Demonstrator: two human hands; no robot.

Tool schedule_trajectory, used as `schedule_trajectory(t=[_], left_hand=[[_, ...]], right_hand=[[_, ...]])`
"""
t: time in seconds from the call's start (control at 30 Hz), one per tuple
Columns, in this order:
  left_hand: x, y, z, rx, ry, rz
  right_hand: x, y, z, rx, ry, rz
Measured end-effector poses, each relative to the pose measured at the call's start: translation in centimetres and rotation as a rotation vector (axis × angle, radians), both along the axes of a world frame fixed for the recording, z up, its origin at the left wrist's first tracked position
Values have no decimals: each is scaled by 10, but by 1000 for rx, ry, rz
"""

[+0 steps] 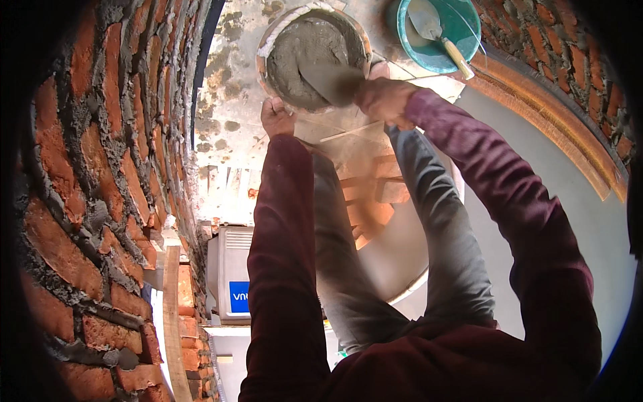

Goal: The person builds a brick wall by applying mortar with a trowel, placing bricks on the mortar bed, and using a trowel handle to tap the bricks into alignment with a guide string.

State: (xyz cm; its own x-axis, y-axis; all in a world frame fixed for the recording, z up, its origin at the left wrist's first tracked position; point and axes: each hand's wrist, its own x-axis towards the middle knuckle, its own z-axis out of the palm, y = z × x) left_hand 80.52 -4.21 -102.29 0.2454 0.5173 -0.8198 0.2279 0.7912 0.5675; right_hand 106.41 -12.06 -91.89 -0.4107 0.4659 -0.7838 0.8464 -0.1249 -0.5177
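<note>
A round tub [262,75] of wet grey mortar [295,50] stands at the top centre, with a pale wrap along part of its rim. At its lower left edge, my left hand [278,119] is closed on the rim. My right hand [387,100] grips a trowel [333,82] at the tub's lower right, its blade tipped into the mortar and blurred by motion. The trowel's handle is hidden inside my fist. Beyond that hand, a teal bucket [403,33] holds a second trowel [426,23], whose wooden handle rests over the bucket's edge.
A rough brick wall [100,221] rises close on my left, and another [556,40] curves at the upper right. The tub stands on a mortar-spattered board [231,100]. Loose bricks [392,191] lie below between my legs. A grey case [231,268] sits beside my left arm.
</note>
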Motion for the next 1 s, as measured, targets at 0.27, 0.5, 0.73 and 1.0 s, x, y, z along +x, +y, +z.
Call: schedule_trajectory(t=[0.27,0.5,0.73,1.0], left_hand=[[13,4,16,187,-10,-260],[19,-9,32,125,-38,-39],[16,-24,23,253,111,-104],[27,-18,31,108,67,-130]], right_hand=[[-11,70,56,-135,-164,422],[39,89,54,162,-795,507],[9,66,-8,-61,-636,344],[13,-3,-42,-28,-199,237]])
